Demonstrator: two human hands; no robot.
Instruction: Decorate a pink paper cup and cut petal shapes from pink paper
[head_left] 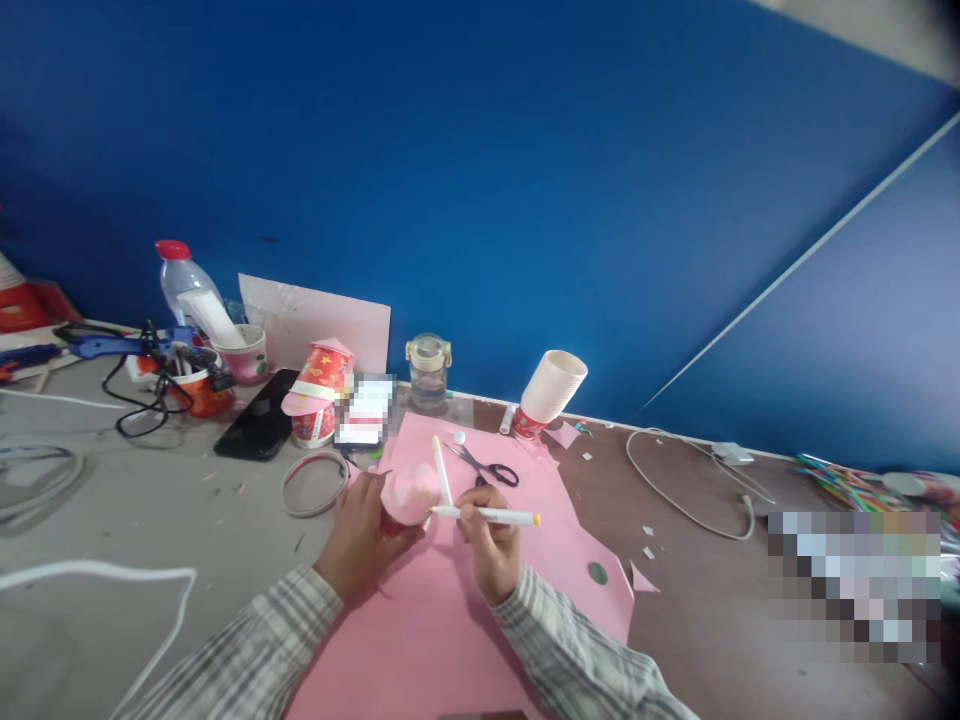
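Observation:
My left hand (360,530) is wrapped round a small cup covered with pink paper (409,497), holding it just above a large pink paper sheet (450,620). My right hand (491,540) grips a white marker with a yellow end (487,516), its tip touching the pink cup. A second white marker (441,468) sticks up between the hands; which hand holds it I cannot tell. Black-handled scissors (484,466) lie on the sheet just beyond my right hand.
A stack of paper cups (551,392) lies tilted at the back, a glass jar (429,368) beside it. A black phone (259,415), decorated cups (319,392), a water bottle (184,285), a blue glue gun (112,347) and a wire ring (315,483) sit left. A white cable (682,490) runs right.

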